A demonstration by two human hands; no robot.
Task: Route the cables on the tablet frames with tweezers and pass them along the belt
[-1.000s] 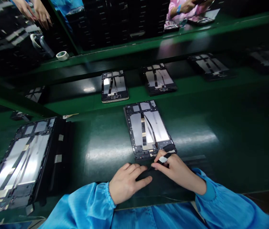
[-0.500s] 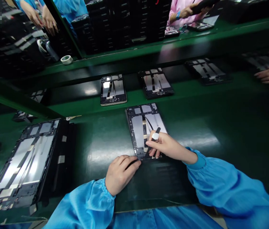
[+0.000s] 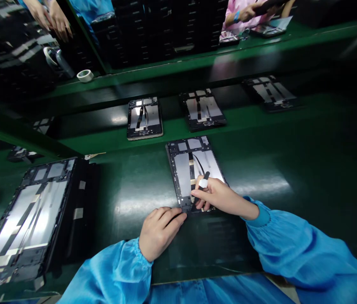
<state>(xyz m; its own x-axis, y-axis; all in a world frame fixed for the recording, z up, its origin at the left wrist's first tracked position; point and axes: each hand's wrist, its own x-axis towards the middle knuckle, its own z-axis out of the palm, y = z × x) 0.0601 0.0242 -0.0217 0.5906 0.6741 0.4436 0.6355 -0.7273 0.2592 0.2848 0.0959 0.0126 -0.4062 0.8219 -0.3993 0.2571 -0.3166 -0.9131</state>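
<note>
An opened tablet (image 3: 187,166) with silver plates and a black cable lies face down on the green bench in front of me. My right hand (image 3: 219,196) rests over its near end and grips a thin black tool with a white band (image 3: 203,180), tip down on the tablet's lower middle. My left hand (image 3: 159,232) lies on the bench at the tablet's near left corner, fingers curled and touching that edge.
A larger opened tablet (image 3: 26,215) sits on a black tray at left. Three more tablets (image 3: 143,116) (image 3: 202,107) (image 3: 271,90) lie on the belt beyond. A tape roll (image 3: 85,75) stands far left. Other people's hands (image 3: 50,17) (image 3: 248,10) work across the line.
My right hand lifted the tool from beside my left hand onto the tablet's lower part. My left hand shifted slightly to the tablet's corner. The belt tablets drifted left.
</note>
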